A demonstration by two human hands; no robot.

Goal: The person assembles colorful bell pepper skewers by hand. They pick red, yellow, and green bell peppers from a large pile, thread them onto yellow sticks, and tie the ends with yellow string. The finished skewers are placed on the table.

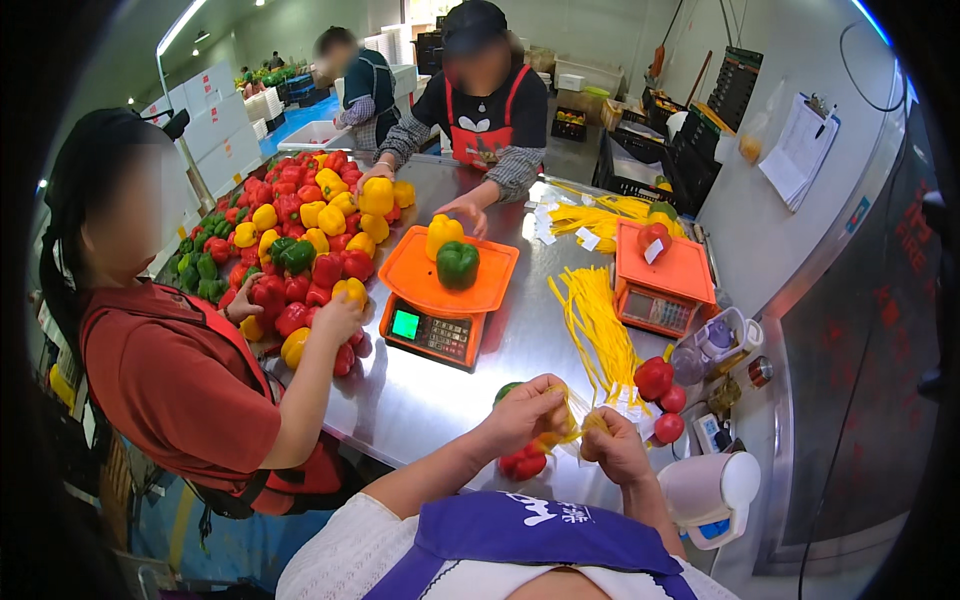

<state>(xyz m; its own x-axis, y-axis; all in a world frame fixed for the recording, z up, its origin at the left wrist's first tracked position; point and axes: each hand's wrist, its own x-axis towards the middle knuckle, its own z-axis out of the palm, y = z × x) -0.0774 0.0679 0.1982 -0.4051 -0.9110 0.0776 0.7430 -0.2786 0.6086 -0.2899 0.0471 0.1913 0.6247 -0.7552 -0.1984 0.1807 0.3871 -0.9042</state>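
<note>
Above the near edge of the metal table, my left hand [533, 412] pinches one side of a thin yellow net bag [570, 415]. My right hand [617, 447], fingers closed, grips the bunched yellow netting close beside it. Under my hands lie a red bell pepper [523, 463] and a green bell pepper [507, 391], both partly hidden. Just beyond my right hand spreads a bundle of flat yellow net bags [600, 325] with white tags at its near end. Several red peppers [654, 378] sit to the right of that bundle.
An orange scale [450, 262] holds a yellow and a green pepper; another orange scale [660, 265] holds a red one. Two co-workers handle peppers at the big pile [300, 220]. A white jug [705, 485] stands at my right, near the wall with a clipboard [800, 150].
</note>
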